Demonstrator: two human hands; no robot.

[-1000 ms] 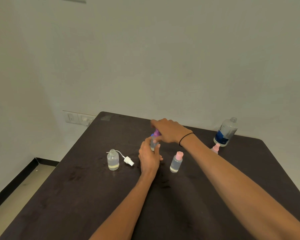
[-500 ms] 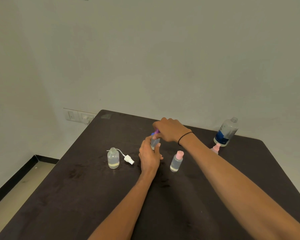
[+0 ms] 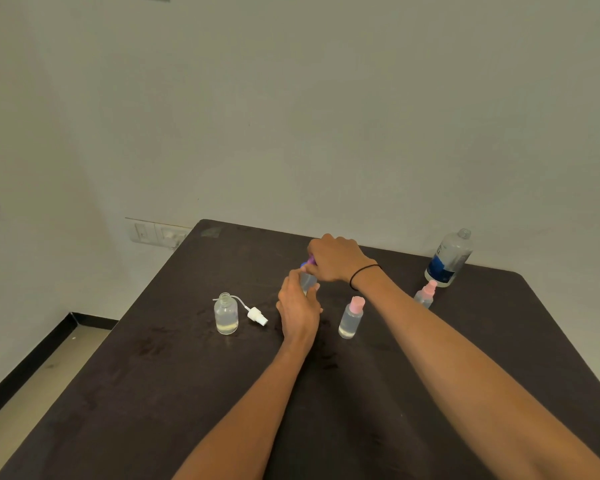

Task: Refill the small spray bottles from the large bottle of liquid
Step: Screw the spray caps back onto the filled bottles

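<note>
From my remote station, the head view takes in a dark tabletop (image 3: 187, 393) set against a pale wall. Toward its left edge an uncapped clear bottle (image 3: 226, 315) stands upright with a little liquid at the bottom; its white spray head (image 3: 257, 316) lies on the tabletop just beside it, the thin tube curving back to the bottle's neck. Near the middle, my left hand (image 3: 298, 306) curls around the body of a small spray bottle (image 3: 307, 280), while my right hand (image 3: 336, 258), a black band (image 3: 362, 274) at the wrist, closes over that bottle's purple cap (image 3: 310, 260) from above. Both hands meet on this one bottle, held upright; I cannot tell whether its base touches the tabletop. Just right of the left hand stands a pink-capped bottle (image 3: 351, 318), partly filled. A second pink-capped bottle (image 3: 425, 294) shows beyond my right forearm, near the far right corner. Just behind it, at the far edge, the large bottle (image 3: 449, 258) with a blue label stands uncapped.
</note>
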